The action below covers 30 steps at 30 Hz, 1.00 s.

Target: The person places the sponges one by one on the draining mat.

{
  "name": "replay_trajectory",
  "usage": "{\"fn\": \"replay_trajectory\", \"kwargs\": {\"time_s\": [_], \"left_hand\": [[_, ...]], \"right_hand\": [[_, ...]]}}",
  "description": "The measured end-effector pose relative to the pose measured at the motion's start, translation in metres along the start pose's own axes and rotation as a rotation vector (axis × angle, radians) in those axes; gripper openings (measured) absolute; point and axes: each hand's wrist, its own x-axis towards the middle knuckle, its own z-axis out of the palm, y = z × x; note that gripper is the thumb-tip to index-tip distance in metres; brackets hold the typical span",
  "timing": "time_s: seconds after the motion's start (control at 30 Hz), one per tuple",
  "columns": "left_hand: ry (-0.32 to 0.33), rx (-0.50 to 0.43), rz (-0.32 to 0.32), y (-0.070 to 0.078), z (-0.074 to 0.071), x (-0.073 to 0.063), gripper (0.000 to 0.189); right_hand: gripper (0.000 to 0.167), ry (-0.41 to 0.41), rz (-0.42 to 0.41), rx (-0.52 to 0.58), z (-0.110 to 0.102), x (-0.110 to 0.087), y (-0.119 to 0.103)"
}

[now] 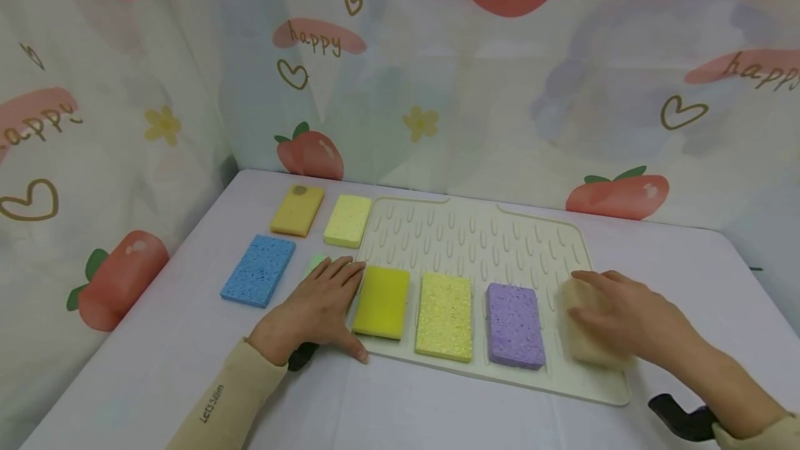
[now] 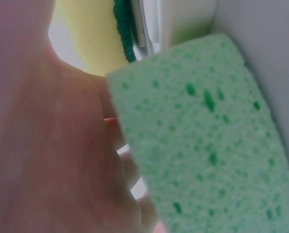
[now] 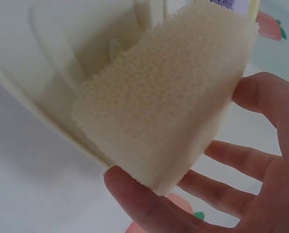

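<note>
A person works with both hands over a pale ridged mat (image 1: pixel 431 228) on a white table (image 1: pixel 450 415). The right hand (image 1: pixel 631 321) holds a cream sponge (image 3: pixel 164 92) between thumb and fingers, at a tilt over the mat's near right corner; whether it touches the mat is unclear. The left hand (image 1: pixel 319 301) is wide, thumb spread from the fingers, over a green sponge (image 2: pixel 202 141) just beside the mat's left edge; whether it touches that sponge cannot be told. Along the mat's near edge, left to right, lie a bright yellow sponge (image 1: pixel 382 303), a speckled yellow sponge (image 1: pixel 444 317) and a purple sponge (image 1: pixel 515 325). The step in hand seems to be handling the cream sponge at the row's right end; the next move probably calls for levelling it and relaxing the grip.
</note>
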Motion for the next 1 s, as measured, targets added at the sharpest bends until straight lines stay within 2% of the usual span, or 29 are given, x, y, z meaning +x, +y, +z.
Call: {"fn": "replay_trajectory", "kwargs": {"time_s": [0.33,0.73,0.9,1.0], "left_hand": [[-0.009,0.006,-0.005,0.0,0.001,0.001,0.136],[-0.025,-0.003,-0.019,0.002,0.0,-0.001,0.135],[-0.016,-0.009,-0.011,0.001,0.0,-0.001,0.134],[-0.016,-0.009,-0.012,0.001,0.0,0.0,0.135]], "right_hand": [[0.067,-0.047,0.04,-0.003,0.006,0.0,-0.011],[0.08,-0.04,0.049,-0.002,0.013,-0.004,-0.013],[0.086,-0.063,0.065,0.0,0.012,-0.008,-0.013],[0.091,-0.102,0.076,0.028,0.009,-0.009,-0.011]]}}
